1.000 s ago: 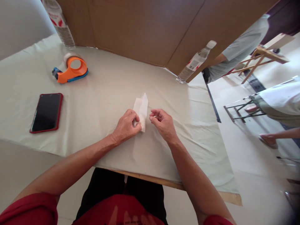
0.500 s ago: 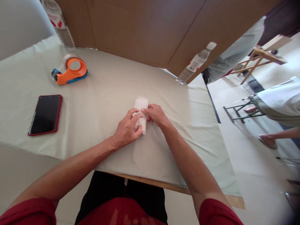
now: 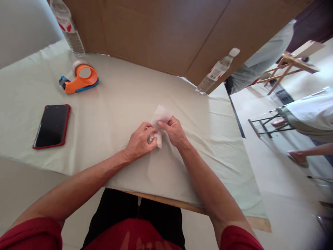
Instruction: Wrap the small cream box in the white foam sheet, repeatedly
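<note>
A strip of thin white tissue paper lies between my two hands near the middle of the table, its lower end bunched up. My left hand is closed around the crumpled lower part, with thumb and fingers curled against it. Higher up, my right hand pinches the paper's flat part between thumb and fingers, close to its right edge. The far end of the strip sticks out beyond my fingertips. Whether anything is wrapped inside the bunched part I cannot tell.
On the left are an orange tape dispenser and a red-cased phone. One water bottle stands at the back left, another bottle at the right. A cardboard panel closes the back. A seated person is at far right.
My right hand has moved its grip on the paper, and the strip's upper part now tilts to the right. My left hand's fingers have closed more tightly on the crumpled part.
</note>
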A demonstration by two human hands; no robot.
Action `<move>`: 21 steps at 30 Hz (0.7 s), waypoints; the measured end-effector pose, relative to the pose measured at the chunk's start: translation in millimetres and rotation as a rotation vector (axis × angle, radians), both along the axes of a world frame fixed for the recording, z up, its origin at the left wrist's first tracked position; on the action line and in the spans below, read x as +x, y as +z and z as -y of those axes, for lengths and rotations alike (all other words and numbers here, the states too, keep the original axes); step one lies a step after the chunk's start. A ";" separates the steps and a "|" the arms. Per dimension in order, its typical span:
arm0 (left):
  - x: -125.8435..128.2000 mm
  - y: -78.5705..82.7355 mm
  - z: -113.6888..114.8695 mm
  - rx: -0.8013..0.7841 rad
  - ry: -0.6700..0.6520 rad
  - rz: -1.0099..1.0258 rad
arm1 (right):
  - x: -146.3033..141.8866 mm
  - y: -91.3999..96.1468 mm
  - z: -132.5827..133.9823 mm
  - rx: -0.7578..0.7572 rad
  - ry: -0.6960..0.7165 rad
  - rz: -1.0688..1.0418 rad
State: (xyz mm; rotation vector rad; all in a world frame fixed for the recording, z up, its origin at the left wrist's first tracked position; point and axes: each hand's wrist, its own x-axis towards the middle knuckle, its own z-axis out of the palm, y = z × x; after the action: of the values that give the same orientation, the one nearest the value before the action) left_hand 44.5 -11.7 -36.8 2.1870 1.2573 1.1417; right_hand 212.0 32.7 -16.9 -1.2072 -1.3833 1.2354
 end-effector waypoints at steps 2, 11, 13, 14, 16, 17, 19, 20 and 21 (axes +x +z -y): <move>-0.5 -0.6 0.4 0.003 0.084 0.025 | 0.0 2.4 13.2 0.024 0.036 0.015; -7.7 -4.8 -10.7 -0.154 0.000 0.081 | 3.3 10.6 49.1 0.247 0.141 0.184; -9.0 -2.3 -11.0 -0.236 -0.034 0.078 | 6.4 7.2 56.4 0.335 0.130 0.270; -9.5 -1.0 -10.5 -0.268 -0.040 0.089 | 8.2 4.6 60.3 0.389 0.128 0.324; -10.1 0.9 -9.2 -0.316 -0.051 0.139 | 11.7 -2.2 67.5 0.519 0.142 0.434; -10.3 1.4 -8.5 -0.329 -0.064 0.172 | 13.2 -6.2 70.4 0.595 0.155 0.483; -10.7 1.5 -7.8 -0.330 -0.107 0.231 | 15.2 -14.6 73.5 0.748 0.177 0.564; -10.9 1.3 -7.9 -0.324 -0.130 0.250 | 15.6 -18.4 73.5 0.810 0.180 0.598; -11.1 1.3 -8.3 -0.320 -0.149 0.264 | 15.6 -21.6 72.6 0.853 0.181 0.626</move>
State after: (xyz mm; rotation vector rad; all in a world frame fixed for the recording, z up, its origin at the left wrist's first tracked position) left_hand 33.4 -3.4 -35.5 1.7976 1.0612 1.0469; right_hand 227.6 -39.9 -38.6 -0.8652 -2.1991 0.2433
